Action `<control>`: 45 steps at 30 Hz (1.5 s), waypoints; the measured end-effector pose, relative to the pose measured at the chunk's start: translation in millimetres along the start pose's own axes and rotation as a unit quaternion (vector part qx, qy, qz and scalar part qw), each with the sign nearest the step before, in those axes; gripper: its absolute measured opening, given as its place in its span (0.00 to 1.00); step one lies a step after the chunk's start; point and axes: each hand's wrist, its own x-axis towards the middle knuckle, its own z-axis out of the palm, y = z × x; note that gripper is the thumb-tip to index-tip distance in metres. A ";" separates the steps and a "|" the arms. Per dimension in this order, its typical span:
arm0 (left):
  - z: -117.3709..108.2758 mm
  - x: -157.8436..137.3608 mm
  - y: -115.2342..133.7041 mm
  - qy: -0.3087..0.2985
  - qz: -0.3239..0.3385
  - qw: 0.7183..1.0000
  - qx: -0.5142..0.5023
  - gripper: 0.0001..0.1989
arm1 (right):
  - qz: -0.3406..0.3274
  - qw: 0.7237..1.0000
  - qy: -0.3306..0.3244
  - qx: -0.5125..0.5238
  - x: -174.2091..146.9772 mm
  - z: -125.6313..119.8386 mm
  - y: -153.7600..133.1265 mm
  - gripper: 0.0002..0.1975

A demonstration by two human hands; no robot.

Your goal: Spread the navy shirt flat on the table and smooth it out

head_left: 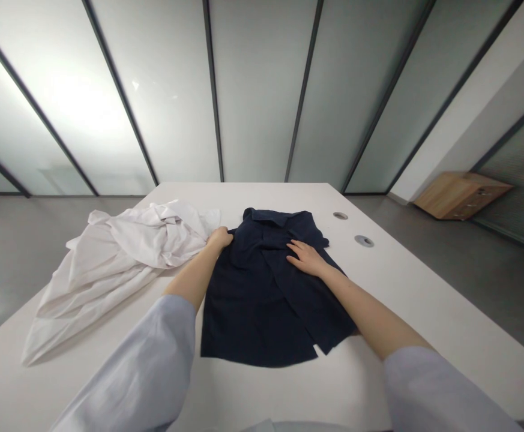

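A dark navy garment (257, 300) lies spread on the white table in front of me, its hem with a small slit pointing toward me. Its far end is folded and bunched, and a long flap runs down the right part. At the left edge near the far end, the fingers of my left hand (220, 237) are closed on the fabric. My right hand (307, 259) rests on the upper right part with fingers stretched out. Beside my left hand, a crumpled white cloth (140, 240) lies in a loose heap.
The white table (424, 312) narrows away from me. Two round cable grommets, a farther one (340, 215) and a nearer one (364, 241), are set near its right edge. Beyond stands a frosted glass wall (257, 90). A wooden cabinet (462, 195) is on the floor at right.
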 end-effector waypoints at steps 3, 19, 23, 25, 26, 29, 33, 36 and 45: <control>-16.3 13.9 0.8 0.055 -0.027 0.996 -0.066 0.13 | 0.021 1.000 -0.015 -0.007 -2.9 -1.4 -5.6 0.30; 12.4 -52.9 20.6 0.019 0.246 0.939 0.238 0.25 | 0.057 0.997 -0.016 -0.048 3.2 -17.6 -18.3 0.27; 40.9 -53.9 9.6 -0.015 0.211 0.945 0.251 0.35 | 0.090 0.995 -0.026 -0.030 5.5 -9.3 -3.3 0.31; 41.8 -47.9 5.5 -0.026 0.216 0.944 0.248 0.36 | 0.125 0.991 -0.032 -0.028 9.5 -5.3 -0.6 0.33; 40.0 -44.4 4.4 -0.032 0.221 0.943 0.246 0.36 | 0.140 0.989 -0.033 -0.027 12.6 -3.9 -0.9 0.33; 31.8 -36.5 5.5 -0.006 0.240 0.940 0.242 0.35 | 0.181 0.983 -0.026 -0.025 25.4 -1.0 -7.5 0.35; 27.6 -39.9 18.6 0.088 0.226 0.938 0.248 0.26 | 0.237 0.971 -0.003 -0.023 44.7 3.6 -24.5 0.35; 32.7 -53.1 32.0 0.065 0.211 0.942 0.253 0.21 | 0.269 0.962 0.043 -0.019 57.0 7.2 -37.1 0.33; 44.4 -69.1 17.8 -0.040 0.147 0.955 0.255 0.45 | 0.205 0.967 0.153 -0.019 68.4 -1.6 -49.3 0.20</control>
